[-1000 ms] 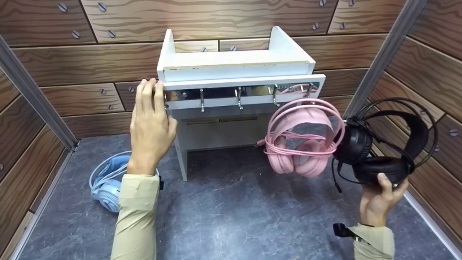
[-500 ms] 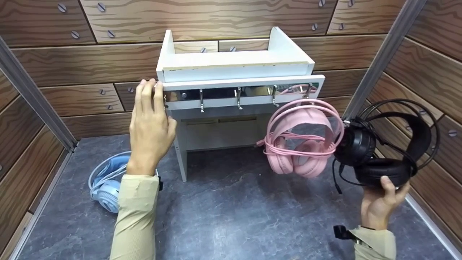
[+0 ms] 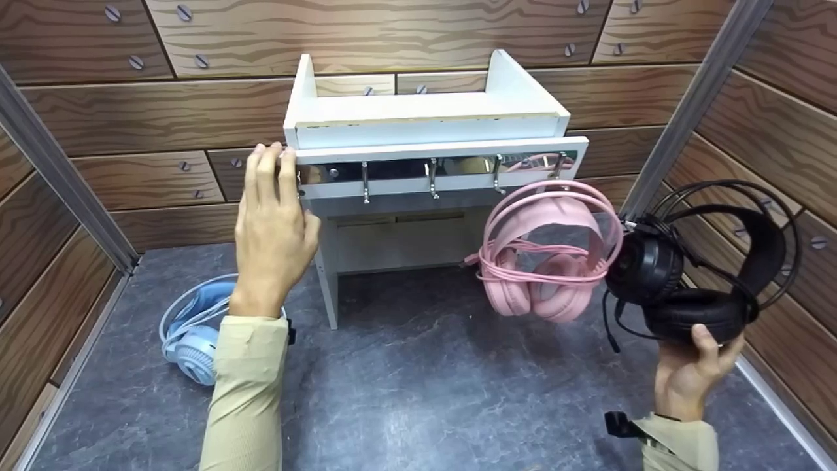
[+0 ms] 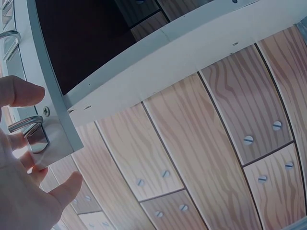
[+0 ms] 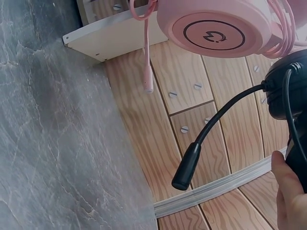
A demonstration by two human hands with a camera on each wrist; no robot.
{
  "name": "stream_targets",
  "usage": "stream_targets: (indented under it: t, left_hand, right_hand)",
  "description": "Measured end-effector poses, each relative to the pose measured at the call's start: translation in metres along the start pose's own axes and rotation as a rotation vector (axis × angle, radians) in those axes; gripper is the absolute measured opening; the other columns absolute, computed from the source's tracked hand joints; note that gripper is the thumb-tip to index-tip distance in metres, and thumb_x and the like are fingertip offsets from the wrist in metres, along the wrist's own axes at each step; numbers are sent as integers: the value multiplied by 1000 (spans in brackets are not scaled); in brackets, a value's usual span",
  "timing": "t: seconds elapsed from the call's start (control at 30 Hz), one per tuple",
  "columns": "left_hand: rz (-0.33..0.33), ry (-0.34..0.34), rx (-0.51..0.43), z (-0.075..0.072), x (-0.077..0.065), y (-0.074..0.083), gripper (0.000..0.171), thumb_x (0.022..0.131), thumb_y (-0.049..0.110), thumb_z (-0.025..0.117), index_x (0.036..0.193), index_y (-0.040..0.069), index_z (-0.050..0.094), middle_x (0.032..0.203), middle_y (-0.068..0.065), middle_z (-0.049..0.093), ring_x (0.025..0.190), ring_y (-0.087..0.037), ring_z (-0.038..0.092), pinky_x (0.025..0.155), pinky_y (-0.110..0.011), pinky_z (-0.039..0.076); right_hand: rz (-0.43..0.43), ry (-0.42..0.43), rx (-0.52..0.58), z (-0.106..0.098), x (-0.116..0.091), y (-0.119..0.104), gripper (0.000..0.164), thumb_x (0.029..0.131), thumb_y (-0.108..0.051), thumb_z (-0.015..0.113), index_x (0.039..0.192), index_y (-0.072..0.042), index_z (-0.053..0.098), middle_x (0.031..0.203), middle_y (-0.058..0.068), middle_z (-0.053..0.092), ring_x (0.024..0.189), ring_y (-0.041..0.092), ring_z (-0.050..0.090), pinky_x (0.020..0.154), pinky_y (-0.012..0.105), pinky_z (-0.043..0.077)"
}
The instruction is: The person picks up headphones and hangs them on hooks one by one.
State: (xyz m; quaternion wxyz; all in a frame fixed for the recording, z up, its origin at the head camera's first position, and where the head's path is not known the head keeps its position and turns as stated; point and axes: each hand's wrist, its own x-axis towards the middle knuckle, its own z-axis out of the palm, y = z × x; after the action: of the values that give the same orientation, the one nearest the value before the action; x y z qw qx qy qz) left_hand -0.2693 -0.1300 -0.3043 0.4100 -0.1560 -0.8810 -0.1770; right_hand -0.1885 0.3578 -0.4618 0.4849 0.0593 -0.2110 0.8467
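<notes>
One black headset (image 3: 647,269), round ear cups (image 3: 696,313), curved boom mic (image 5: 188,162).

We see plank-patterned walls (image 3: 392,33) | grey corner posts (image 3: 690,104) | marbled grey floor (image 3: 418,366), pale glare (image 3: 399,422) on it | screw heads (image 3: 112,13), perhaps printed

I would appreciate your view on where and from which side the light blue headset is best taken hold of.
Probably by its headband, from above and the person's left. The light blue headset lies on the grey surface with that arc exposed on the left, while the left sleeve hides its right part in the head view.
</notes>
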Motion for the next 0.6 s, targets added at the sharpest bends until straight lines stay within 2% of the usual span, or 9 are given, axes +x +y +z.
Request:
stream_targets:
  t: [0.17,0.6]
  left_hand:
    - [2,-3,10,0,0,0,73,80,-1,57,150,-6,35,155,-24,32,149,-37,22,122,-46,22]
    - [6,11,5,0,-1,-1,73,80,-2,57,150,-6,36,154,-24,32,149,-37,23,122,-46,23]
  right_hand:
    - [-38,-23,-20,-1,-2,2,55,75,13,56,129,1,57,110,24,60,85,32,65,63,42,62]
    - [-41,-63,-11,0,-5,-1,52,74,10,58,126,4,56,110,26,59,84,32,63,63,42,61]
